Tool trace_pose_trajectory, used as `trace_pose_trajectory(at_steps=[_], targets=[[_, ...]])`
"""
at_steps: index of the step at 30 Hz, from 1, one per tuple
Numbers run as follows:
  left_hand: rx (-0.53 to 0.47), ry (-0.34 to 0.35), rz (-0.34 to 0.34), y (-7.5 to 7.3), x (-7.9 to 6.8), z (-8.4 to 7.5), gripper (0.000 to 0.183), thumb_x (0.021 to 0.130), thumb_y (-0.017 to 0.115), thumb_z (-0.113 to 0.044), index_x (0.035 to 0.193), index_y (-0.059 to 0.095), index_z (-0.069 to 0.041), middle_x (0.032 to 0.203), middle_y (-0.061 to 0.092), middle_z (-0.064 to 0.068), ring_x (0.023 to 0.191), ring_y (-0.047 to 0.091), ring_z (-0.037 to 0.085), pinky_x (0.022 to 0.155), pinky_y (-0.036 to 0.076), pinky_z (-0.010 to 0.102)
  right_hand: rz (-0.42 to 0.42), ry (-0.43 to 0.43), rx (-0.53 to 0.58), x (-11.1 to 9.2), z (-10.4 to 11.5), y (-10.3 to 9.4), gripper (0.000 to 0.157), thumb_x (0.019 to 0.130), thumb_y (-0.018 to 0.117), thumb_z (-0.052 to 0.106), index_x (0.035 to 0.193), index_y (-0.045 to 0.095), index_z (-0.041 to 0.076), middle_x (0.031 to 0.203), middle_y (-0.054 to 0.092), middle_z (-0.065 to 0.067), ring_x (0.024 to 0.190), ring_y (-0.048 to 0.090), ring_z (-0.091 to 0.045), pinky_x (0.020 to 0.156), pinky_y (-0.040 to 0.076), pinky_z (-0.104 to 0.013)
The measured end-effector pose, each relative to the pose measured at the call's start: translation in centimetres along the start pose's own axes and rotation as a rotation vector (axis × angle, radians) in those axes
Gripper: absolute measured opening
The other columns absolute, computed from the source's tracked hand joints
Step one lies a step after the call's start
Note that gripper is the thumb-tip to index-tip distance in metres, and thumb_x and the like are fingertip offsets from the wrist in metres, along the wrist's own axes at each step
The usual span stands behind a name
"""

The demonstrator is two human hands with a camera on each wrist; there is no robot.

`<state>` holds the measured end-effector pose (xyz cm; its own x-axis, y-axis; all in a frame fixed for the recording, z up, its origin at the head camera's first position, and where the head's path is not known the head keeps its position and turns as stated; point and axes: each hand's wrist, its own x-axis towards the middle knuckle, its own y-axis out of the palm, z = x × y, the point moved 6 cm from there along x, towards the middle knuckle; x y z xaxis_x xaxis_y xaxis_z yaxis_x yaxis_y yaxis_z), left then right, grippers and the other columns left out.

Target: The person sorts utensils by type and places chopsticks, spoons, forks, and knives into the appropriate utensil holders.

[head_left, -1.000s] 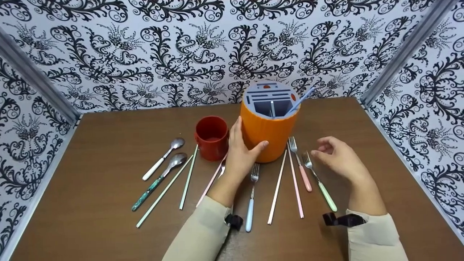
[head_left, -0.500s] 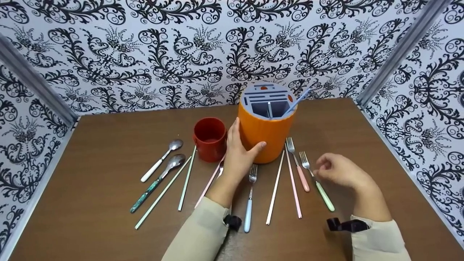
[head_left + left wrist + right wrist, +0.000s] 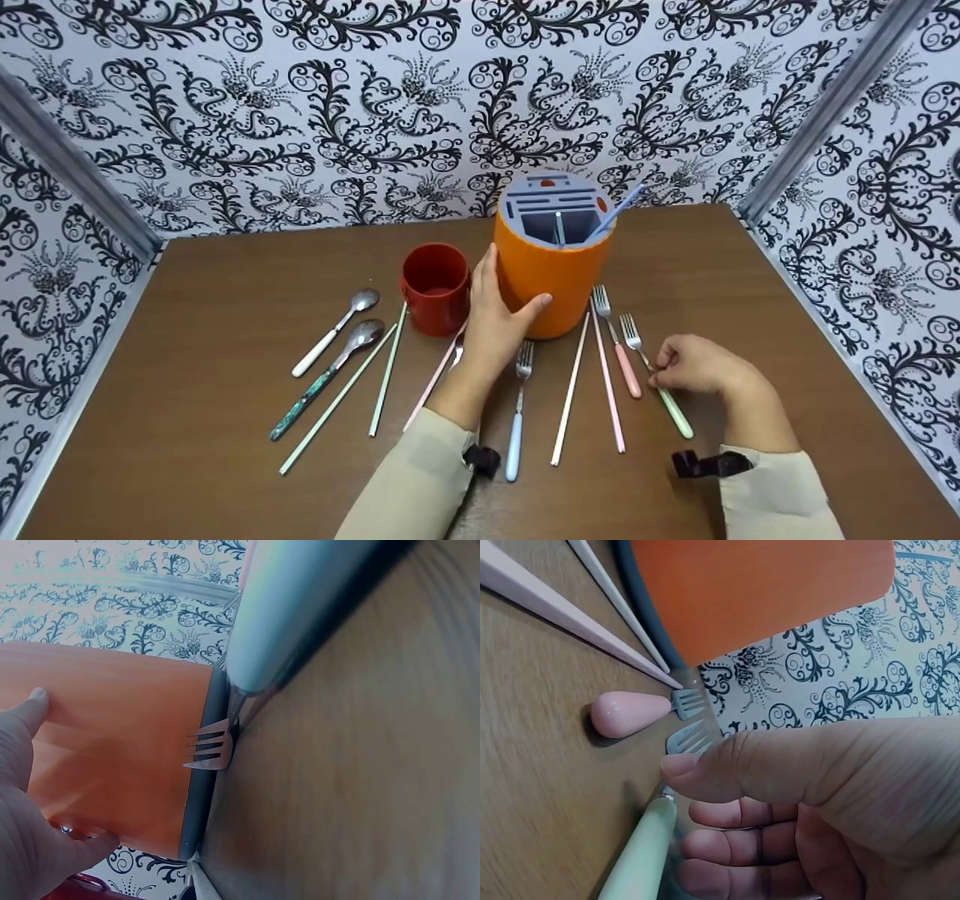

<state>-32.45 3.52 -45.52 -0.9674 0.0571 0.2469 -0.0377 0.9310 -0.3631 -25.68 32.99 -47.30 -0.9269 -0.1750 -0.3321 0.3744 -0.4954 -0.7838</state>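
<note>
My left hand rests against the left side and front of an orange cutlery holder with a grey slotted top. Its thumb and fingers lie spread on the orange wall in the left wrist view. To the right, my right hand pinches the neck of a fork with a green handle. That fork lies on the table; in the right wrist view the thumb covers part of its neck. Beside it is a fork with a pink handle. A blue stick leans out of the holder.
A red mug stands left of the holder. Further left lie a white-handled spoon, a teal-handled spoon and green chopsticks. A blue-handled fork, a white chopstick and a pink chopstick lie in front.
My right hand has come down toward the green-handled fork, and its fingertips now close on the fork's neck. The left hand has stayed on the holder.
</note>
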Motion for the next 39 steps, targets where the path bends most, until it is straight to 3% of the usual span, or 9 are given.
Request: trace_pose_trajectory(at_steps=[11, 22, 39], targets=[[-0.004, -0.001, -0.006, 0.1, 0.0, -0.1, 0.104, 0.087, 0.083, -0.043, 0.167, 0.019, -0.021, 0.169, 0.029, 0.005, 0.154, 0.033, 0.027, 0.127, 0.031, 0.048, 0.02, 0.053, 0.036, 0.7, -0.6, 1.0, 0.014, 0.085, 0.075, 0.01, 0.081, 0.062, 0.005, 0.073, 0.06, -0.001, 0.063, 0.054, -0.015, 0.055, 0.044, -0.029], [0.0, -0.008, -0.003, 0.1, 0.0, -0.3, 0.105, 0.087, 0.083, -0.043, 0.167, 0.018, -0.021, 0.169, 0.029, 0.005, 0.154, 0.033, 0.027, 0.127, 0.031, 0.047, 0.003, 0.067, -0.013, 0.6, -0.2, 0.9, 0.007, 0.082, 0.067, 0.009, 0.081, 0.061, 0.005, 0.073, 0.059, -0.001, 0.062, 0.055, -0.015, 0.053, 0.046, -0.029], [-0.004, -0.023, 0.001, 0.0, 0.1, 0.0, 0.105, 0.087, 0.083, -0.045, 0.167, 0.018, -0.021, 0.17, 0.027, 0.003, 0.153, 0.034, 0.026, 0.126, 0.032, 0.048, -0.02, 0.05, -0.106, 0.7, 0.4, 0.8, 0.011, 0.082, 0.068, 0.015, 0.08, 0.062, 0.007, 0.072, 0.058, -0.001, 0.065, 0.053, -0.017, 0.056, 0.042, -0.03]])
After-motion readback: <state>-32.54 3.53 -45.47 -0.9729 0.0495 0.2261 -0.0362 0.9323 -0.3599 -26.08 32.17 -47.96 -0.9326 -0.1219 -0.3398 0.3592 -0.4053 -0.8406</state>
